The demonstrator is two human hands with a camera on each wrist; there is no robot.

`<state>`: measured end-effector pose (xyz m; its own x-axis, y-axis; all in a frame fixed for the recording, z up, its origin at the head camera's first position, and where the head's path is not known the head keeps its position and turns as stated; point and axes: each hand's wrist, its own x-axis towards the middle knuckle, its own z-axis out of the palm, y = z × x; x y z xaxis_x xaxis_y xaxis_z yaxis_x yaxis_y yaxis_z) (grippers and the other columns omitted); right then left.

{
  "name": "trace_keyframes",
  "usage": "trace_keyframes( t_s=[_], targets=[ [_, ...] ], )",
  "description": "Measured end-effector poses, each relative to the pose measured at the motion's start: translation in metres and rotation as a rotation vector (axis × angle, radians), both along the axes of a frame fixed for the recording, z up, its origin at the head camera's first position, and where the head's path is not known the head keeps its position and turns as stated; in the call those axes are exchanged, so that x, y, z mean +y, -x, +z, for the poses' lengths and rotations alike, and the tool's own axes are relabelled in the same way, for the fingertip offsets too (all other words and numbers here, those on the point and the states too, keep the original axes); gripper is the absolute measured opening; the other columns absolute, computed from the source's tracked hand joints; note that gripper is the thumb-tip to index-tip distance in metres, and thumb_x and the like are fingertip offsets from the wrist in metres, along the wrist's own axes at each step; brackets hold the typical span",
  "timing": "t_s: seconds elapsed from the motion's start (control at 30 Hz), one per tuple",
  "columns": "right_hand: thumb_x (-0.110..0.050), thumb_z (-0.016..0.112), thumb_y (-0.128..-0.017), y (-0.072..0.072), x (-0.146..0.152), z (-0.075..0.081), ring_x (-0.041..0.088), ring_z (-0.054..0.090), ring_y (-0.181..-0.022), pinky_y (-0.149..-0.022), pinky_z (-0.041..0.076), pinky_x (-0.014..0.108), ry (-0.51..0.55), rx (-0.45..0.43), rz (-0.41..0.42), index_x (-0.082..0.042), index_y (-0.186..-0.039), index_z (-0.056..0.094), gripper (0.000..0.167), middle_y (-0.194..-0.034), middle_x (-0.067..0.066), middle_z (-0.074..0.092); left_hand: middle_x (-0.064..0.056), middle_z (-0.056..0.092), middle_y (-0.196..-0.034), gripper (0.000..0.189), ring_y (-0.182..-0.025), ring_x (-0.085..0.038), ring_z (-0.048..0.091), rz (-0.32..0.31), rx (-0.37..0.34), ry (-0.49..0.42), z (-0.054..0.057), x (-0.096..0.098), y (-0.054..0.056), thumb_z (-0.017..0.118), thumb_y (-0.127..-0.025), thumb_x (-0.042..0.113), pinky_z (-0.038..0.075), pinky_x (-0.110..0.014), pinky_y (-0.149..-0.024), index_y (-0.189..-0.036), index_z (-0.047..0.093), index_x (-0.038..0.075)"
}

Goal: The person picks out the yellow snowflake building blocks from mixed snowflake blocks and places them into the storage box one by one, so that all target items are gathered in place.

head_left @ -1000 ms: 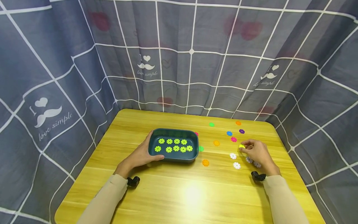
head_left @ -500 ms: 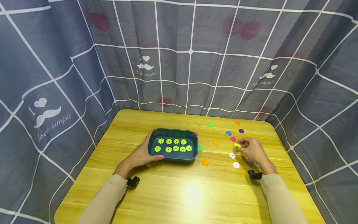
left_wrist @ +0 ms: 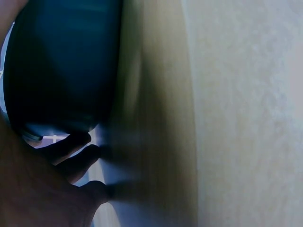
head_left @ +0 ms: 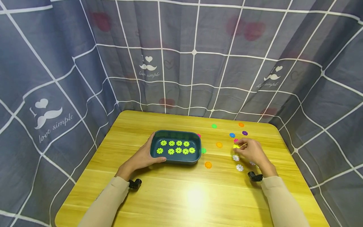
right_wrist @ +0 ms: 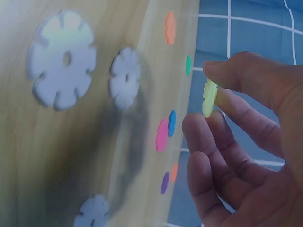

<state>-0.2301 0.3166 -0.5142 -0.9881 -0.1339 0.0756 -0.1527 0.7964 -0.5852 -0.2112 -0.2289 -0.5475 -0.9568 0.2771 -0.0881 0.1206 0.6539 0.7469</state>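
My left hand (head_left: 143, 154) grips the left end of a dark teal rectangular tub (head_left: 175, 160), thumb along its near rim. In the left wrist view the tub's outer wall (left_wrist: 61, 61) shows, with curled fingers beside it. Several yellow-green flower-shaped plastic discs (head_left: 178, 150) lie spread flat in the tub. Over the right side of the table my right hand (head_left: 253, 152) pinches one yellow notched disc (right_wrist: 209, 98) between thumb and fingers. The right wrist view shows that disc edge-on, raised off the tabletop.
White discs (right_wrist: 61, 59) lie below the right hand. Beyond are pink (right_wrist: 162, 135), blue (head_left: 232, 135), purple (head_left: 245, 133), green (head_left: 214, 126) and orange discs (head_left: 219, 145). Another orange disc (head_left: 208, 165) lies right of the tub. A grey checked curtain (head_left: 181, 69) surrounds the wooden table (head_left: 158, 201).
My right hand has moved left with the yellow disc, from beside the pink disc to just in front of it. The left hand and tub stay put.
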Motion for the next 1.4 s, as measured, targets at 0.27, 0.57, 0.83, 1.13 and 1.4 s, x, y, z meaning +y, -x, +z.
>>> trace_keyframes(
  t_s=[0.27,0.57,0.83,1.13,1.4],
  targets=[
    [-0.019,0.093,-0.102,-0.001,-0.010,0.005,0.025,0.084,-0.097,-0.078,0.064,0.030,0.002,0.016,0.032,-0.007,-0.123,0.087,0.025,-0.123,0.017,0.087,-0.021,0.019,-0.195,0.149,-0.172,-0.053,0.041,0.001,0.002,-0.001,0.000,0.000,0.000,0.094,-0.090,0.070,0.037,-0.080,-0.136,-0.189,-0.009,0.029],
    [-0.020,0.092,-0.102,-0.004,-0.020,0.013,0.027,0.084,-0.100,-0.084,0.070,0.045,-0.010,0.017,0.058,-0.006,-0.128,0.087,0.030,-0.126,0.016,0.088,-0.021,0.019,-0.195,0.150,-0.172,-0.054,0.041,0.005,0.002,0.005,0.000,0.000,0.000,0.094,-0.089,0.072,0.037,-0.080,-0.136,-0.189,-0.010,0.030],
    [-0.018,0.093,-0.101,-0.005,-0.028,0.017,0.020,0.080,-0.094,-0.080,0.064,0.035,-0.029,0.018,0.074,-0.007,-0.123,0.088,0.026,-0.119,0.013,0.088,-0.022,0.018,-0.195,0.151,-0.172,-0.055,0.040,0.007,0.001,0.011,0.000,0.000,-0.001,0.093,-0.088,0.074,0.037,-0.081,-0.135,-0.189,-0.008,0.028],
    [-0.016,0.094,-0.100,-0.006,-0.039,0.016,0.020,0.080,-0.094,-0.080,0.066,0.034,-0.031,0.020,0.111,-0.007,-0.121,0.088,0.024,-0.121,0.015,0.085,-0.022,0.018,-0.195,0.151,-0.172,-0.055,0.040,0.004,0.000,0.008,0.000,0.001,-0.001,0.093,-0.088,0.073,0.037,-0.080,-0.136,-0.189,-0.009,0.028],
    [-0.018,0.093,-0.101,-0.009,-0.050,0.018,0.021,0.080,-0.096,-0.085,0.070,0.044,-0.042,-0.002,0.136,-0.006,-0.125,0.086,0.027,-0.124,0.015,0.084,-0.024,0.021,-0.194,0.150,-0.171,-0.055,0.042,-0.001,0.011,0.006,0.001,0.001,-0.001,0.094,-0.089,0.071,0.037,-0.079,-0.136,-0.189,-0.008,0.027]
  ],
)
